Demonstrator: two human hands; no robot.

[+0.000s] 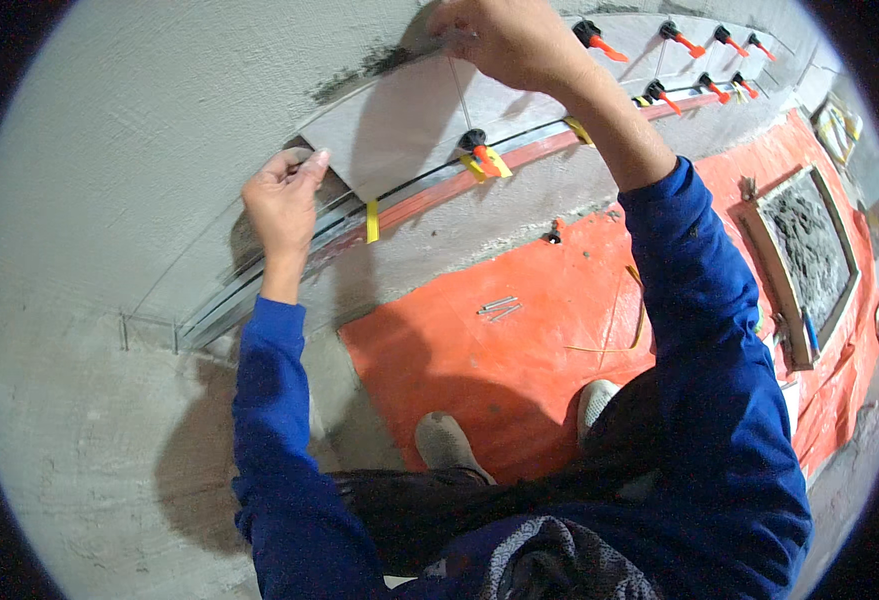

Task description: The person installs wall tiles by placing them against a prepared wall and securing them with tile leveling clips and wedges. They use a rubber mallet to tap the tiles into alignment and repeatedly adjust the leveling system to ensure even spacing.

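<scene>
My left hand (284, 205) grips the left corner of a pale rectangular tile (389, 125) on the plastered wall, thumb and fingertips at its edge. My right hand (504, 40) is closed at the tile's upper edge near the top seam, its fingertips partly hidden. A black tile leveler with an orange handle (478, 148) and yellow tabs sits at the lower seam, right of that tile, with more levelers (671, 35) on the tiles farther right. A long straight rail (409, 208) runs under the tile row, with a yellow strip (372, 222) on it.
An orange sheet (429, 350) covers the floor under my feet. It carries small metal rods (497, 305), a loose leveler (554, 236), a bent yellow strip (636, 310) and, at right, a framed tray of grey mortar (804, 245). A yellow-and-white bag (837, 130) lies behind the tray.
</scene>
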